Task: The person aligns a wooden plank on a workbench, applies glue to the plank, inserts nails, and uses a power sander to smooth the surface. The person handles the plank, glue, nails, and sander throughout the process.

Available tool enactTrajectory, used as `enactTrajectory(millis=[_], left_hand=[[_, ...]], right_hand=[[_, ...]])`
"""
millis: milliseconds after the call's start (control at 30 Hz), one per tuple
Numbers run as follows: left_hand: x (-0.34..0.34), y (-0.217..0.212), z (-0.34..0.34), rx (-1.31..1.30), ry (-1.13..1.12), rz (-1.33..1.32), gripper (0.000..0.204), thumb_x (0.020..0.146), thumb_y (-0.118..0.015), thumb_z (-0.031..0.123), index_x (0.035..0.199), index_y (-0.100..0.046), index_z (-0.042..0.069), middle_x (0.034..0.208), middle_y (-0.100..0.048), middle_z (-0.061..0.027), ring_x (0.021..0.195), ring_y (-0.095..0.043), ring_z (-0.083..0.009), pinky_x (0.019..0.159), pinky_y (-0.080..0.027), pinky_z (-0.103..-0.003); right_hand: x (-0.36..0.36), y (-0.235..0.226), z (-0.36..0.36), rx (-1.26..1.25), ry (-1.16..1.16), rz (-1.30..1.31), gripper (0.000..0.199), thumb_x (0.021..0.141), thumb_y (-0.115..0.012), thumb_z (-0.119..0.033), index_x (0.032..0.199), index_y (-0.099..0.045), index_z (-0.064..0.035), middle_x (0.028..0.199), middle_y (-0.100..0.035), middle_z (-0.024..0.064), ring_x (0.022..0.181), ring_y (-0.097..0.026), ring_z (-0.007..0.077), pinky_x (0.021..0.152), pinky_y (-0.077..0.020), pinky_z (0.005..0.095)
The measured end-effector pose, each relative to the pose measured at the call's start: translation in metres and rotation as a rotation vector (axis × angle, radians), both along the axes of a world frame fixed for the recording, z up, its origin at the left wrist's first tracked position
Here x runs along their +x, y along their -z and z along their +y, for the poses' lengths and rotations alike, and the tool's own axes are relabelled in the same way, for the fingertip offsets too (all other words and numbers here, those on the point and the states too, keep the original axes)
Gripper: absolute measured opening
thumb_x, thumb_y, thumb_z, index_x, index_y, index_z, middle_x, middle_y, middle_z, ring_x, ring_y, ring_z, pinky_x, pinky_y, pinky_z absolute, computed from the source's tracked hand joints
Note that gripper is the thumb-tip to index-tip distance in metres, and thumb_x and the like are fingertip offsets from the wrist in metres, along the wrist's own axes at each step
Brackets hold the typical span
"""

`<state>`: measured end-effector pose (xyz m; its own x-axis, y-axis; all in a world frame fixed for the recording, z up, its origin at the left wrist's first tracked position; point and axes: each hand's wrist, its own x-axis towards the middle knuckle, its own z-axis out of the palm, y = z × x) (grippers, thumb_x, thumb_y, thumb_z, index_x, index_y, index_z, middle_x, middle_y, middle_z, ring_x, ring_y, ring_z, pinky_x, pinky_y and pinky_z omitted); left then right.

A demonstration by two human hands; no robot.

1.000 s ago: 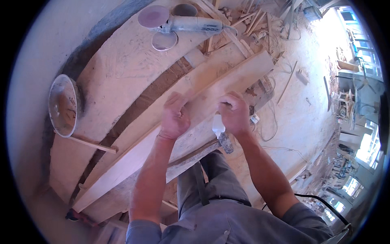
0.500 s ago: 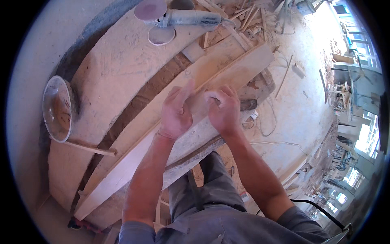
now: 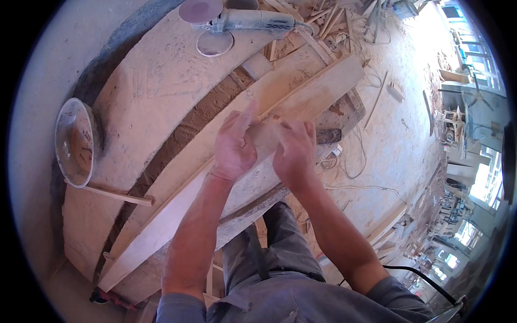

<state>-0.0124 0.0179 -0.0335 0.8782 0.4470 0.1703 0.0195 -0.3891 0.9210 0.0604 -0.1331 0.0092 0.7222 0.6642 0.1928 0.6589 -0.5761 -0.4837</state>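
My left hand (image 3: 236, 144) is over the middle of a long pale wooden board (image 3: 320, 89), one finger stretched forward and the others curled in. Beside it my right hand (image 3: 296, 153) is closed, knuckles turned up and fingertips bent down toward the board. A small brownish spot shows between the two hands; whether either hand pinches something there is hidden. The board lies slanted from lower left to upper right. Along its far side runs another wooden plank (image 3: 293, 70).
A disc sander (image 3: 253, 20) lies at the far edge of the dusty bench (image 3: 145, 91). At left stands a bowl (image 3: 78, 142) with small bits in it, near a thin wooden strip (image 3: 116, 195). Wood scraps (image 3: 334, 24) and a cable (image 3: 363, 156) lie to the right.
My right hand has rolled over, its thumb-and-finger loop turning down out of sight, and its wrist shifted slightly left. My left hand has barely moved.
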Motion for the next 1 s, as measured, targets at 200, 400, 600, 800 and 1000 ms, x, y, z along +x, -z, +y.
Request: enactTrajectory(millis=[200,400,600,800,1000], left_hand=[[0.005,0.002,-0.001,0.017,0.001,-0.023,0.073,0.080,-0.043,-0.019,0.147,-0.056,0.005,0.105,-0.071,-0.0170,0.096,-0.072,-0.0288,0.089,-0.058,-0.038],[0.004,0.000,-0.002,0.008,-0.025,0.016,0.071,0.080,-0.042,-0.018,0.147,-0.055,0.002,0.101,-0.072,-0.0168,0.094,-0.072,-0.0290,0.087,-0.059,-0.039],[0.003,0.001,0.000,0.030,-0.032,0.018,0.072,0.078,-0.043,-0.017,0.146,-0.055,0.001,0.103,-0.073,-0.0178,0.094,-0.073,-0.0308,0.085,-0.059,-0.039],[0.006,-0.001,-0.003,0.029,-0.029,0.061,0.074,0.078,-0.042,-0.017,0.148,-0.054,0.003,0.104,-0.073,-0.0182,0.094,-0.073,-0.0310,0.086,-0.059,-0.039],[0.005,-0.004,-0.004,-0.060,-0.049,0.006,0.071,0.074,-0.045,-0.011,0.144,-0.056,-0.002,0.099,-0.071,-0.0185,0.094,-0.066,-0.0378,0.088,-0.055,-0.044]], right_hand=[[-0.007,-0.001,0.002,-0.139,-0.049,-0.066,0.054,0.078,-0.064,-0.004,0.131,-0.067,-0.0050,0.144,-0.049,0.0141,0.135,-0.042,0.0378,0.108,-0.0362,0.0484],[-0.019,-0.001,-0.004,-0.197,-0.077,-0.066,0.058,0.079,-0.062,-0.003,0.136,-0.065,-0.0082,0.153,-0.044,0.0165,0.144,-0.032,0.0425,0.115,-0.0286,0.0524],[-0.005,0.002,-0.001,-0.208,-0.032,-0.093,0.058,0.079,-0.062,-0.002,0.136,-0.067,-0.0126,0.155,-0.042,0.0176,0.148,-0.028,0.0446,0.120,-0.0237,0.0553],[-0.009,0.007,-0.011,-0.145,-0.071,-0.077,0.057,0.078,-0.063,-0.001,0.134,-0.068,-0.0104,0.153,-0.046,0.0178,0.148,-0.028,0.0457,0.121,-0.0225,0.0568],[0.055,0.008,0.012,-0.079,-0.230,-0.069,0.038,0.074,-0.066,-0.001,0.110,-0.077,-0.0079,0.133,-0.062,0.0137,0.143,-0.037,0.0400,0.119,-0.0264,0.0543]])
